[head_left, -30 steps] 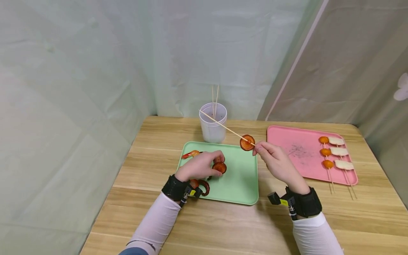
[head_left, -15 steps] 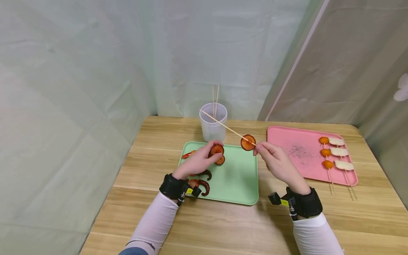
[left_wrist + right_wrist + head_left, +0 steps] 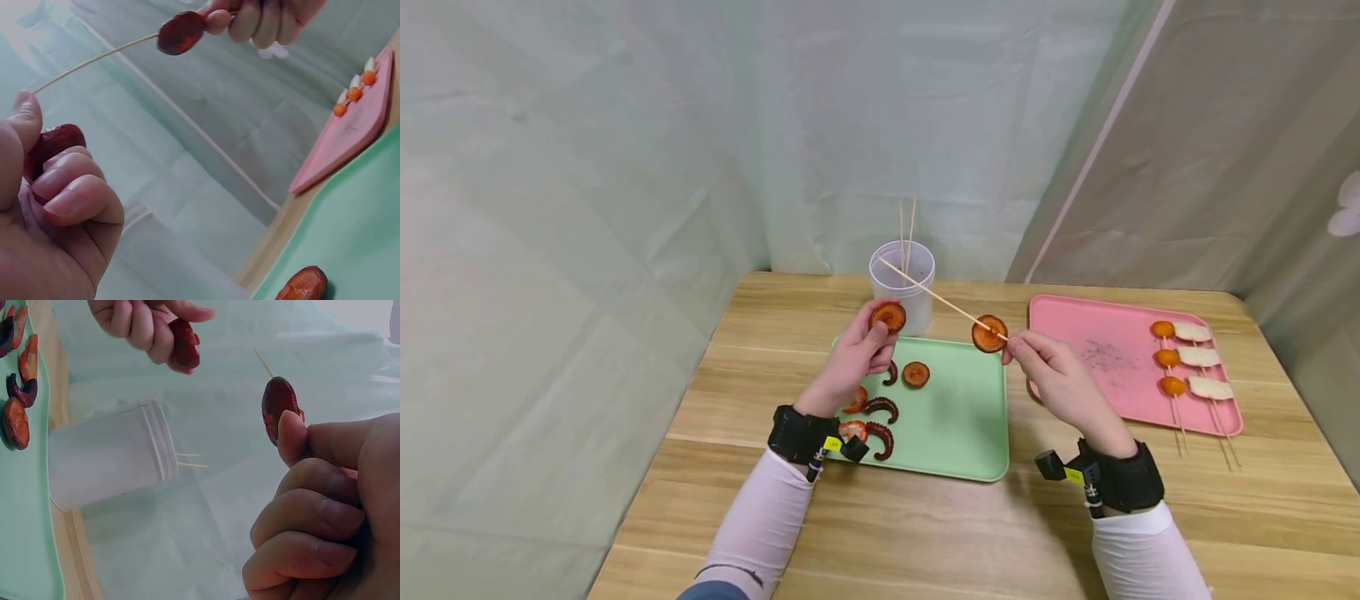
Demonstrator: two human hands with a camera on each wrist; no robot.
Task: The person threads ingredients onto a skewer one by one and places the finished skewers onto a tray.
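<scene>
A sausage slice (image 3: 888, 316) is pinched by the left hand (image 3: 852, 360); a skewer (image 3: 934, 298) with another slice (image 3: 988, 333) is grasped by the right hand (image 3: 1054, 380) beside it.

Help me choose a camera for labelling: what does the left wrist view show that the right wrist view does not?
Only the left wrist view shows the pink tray with its finished skewers.

Only the right wrist view shows the plastic cup holding spare sticks, and the tentacle pieces on the green tray.

Both show the left hand pinching a round slice, the right hand holding the skewer with a threaded slice, and one loose slice on that tray.
</scene>
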